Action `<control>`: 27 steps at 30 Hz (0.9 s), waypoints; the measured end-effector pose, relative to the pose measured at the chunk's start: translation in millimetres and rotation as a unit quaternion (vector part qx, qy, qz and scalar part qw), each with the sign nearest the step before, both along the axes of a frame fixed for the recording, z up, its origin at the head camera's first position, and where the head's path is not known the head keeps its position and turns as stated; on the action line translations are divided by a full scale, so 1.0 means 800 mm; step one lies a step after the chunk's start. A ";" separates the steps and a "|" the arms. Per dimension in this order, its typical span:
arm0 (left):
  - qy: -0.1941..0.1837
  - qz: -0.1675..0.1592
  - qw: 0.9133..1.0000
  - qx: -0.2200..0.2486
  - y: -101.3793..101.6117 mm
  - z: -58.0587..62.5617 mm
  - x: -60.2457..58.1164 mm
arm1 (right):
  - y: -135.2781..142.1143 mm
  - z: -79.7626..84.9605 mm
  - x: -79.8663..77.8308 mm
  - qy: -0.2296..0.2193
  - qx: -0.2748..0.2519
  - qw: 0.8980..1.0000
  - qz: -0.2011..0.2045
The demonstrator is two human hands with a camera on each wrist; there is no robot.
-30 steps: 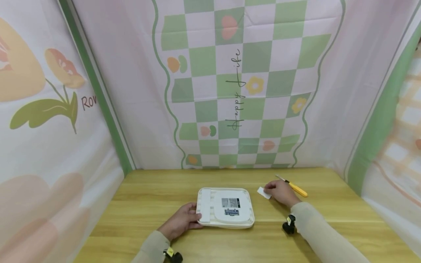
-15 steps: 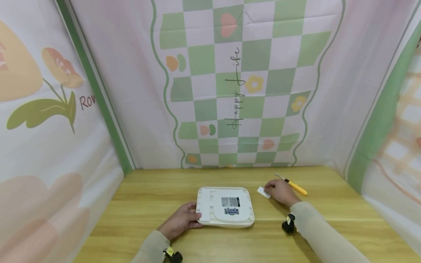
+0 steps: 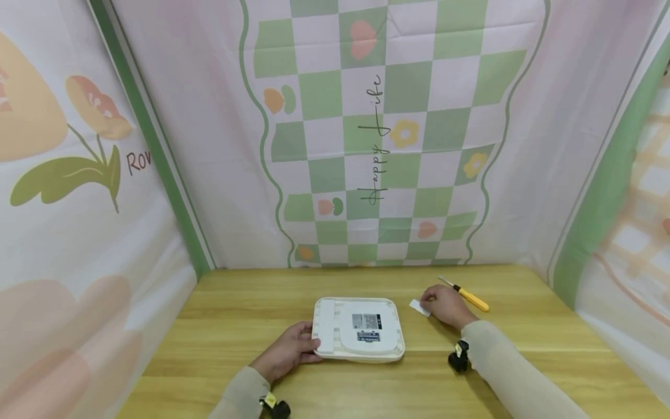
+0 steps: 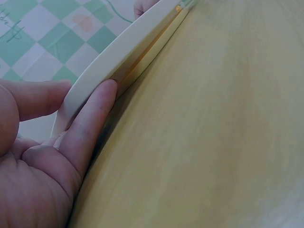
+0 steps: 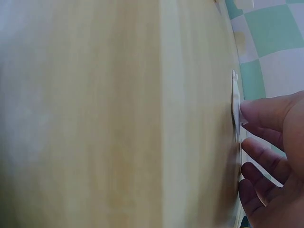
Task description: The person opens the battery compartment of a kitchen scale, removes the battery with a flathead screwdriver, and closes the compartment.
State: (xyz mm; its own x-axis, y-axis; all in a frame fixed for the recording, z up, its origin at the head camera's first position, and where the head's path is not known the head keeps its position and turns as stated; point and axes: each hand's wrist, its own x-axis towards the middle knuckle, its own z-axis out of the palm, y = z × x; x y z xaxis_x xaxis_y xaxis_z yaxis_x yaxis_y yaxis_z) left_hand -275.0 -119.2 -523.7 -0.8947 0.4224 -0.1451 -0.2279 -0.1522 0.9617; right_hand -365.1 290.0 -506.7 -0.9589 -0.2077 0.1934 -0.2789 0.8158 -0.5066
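In the head view a flat white square device with rounded corners lies on the table, its printed label facing up. Just below the label is an uncovered battery compartment, dark blue inside. My left hand grips the device's left edge, thumb on top; the left wrist view has a finger under the rim. To the right, my right hand pinches a small white plate, which looks like a battery cover. In the right wrist view this thin plate is seen edge-on, close to the tabletop.
A screwdriver with a yellow and black handle lies just beyond the right hand, its shaft pointing back left. The wooden table ends at a printed cloth backdrop, with cloth walls on both sides.
The camera has shifted very slightly. Both hands, the device, the white plate and the screwdriver stay where they were.
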 end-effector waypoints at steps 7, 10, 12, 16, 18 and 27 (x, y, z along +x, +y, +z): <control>-0.002 -0.003 1.000 -0.002 0.000 0.000 0.000 | -0.001 0.000 0.000 0.004 0.003 1.000 -0.002; -0.002 -0.005 1.000 -0.001 0.000 0.000 0.000 | -0.001 0.001 0.000 0.001 0.001 1.000 -0.002; -0.001 -0.003 1.000 -0.002 0.000 -0.001 0.000 | 0.000 0.001 0.000 -0.004 -0.002 1.000 0.000; -0.001 0.000 1.000 -0.003 0.000 -0.001 -0.001 | 0.006 0.003 -0.001 -0.016 -0.016 1.000 0.011; 0.000 0.001 1.000 -0.003 0.001 -0.001 -0.001 | 0.012 0.003 -0.002 -0.013 -0.024 0.999 0.019; -0.002 0.002 1.000 -0.003 0.000 -0.001 0.000 | 0.044 0.017 0.004 0.040 -0.042 0.998 0.019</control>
State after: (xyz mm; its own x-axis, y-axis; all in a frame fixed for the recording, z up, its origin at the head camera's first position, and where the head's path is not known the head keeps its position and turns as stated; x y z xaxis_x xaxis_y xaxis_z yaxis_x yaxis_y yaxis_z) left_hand -275.1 -119.3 -524.3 -0.8958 0.4180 -0.1508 -0.2304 -0.1466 0.9620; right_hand -361.7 325.5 -492.8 -0.9311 -0.2236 0.2883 -0.3519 0.7588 -0.5480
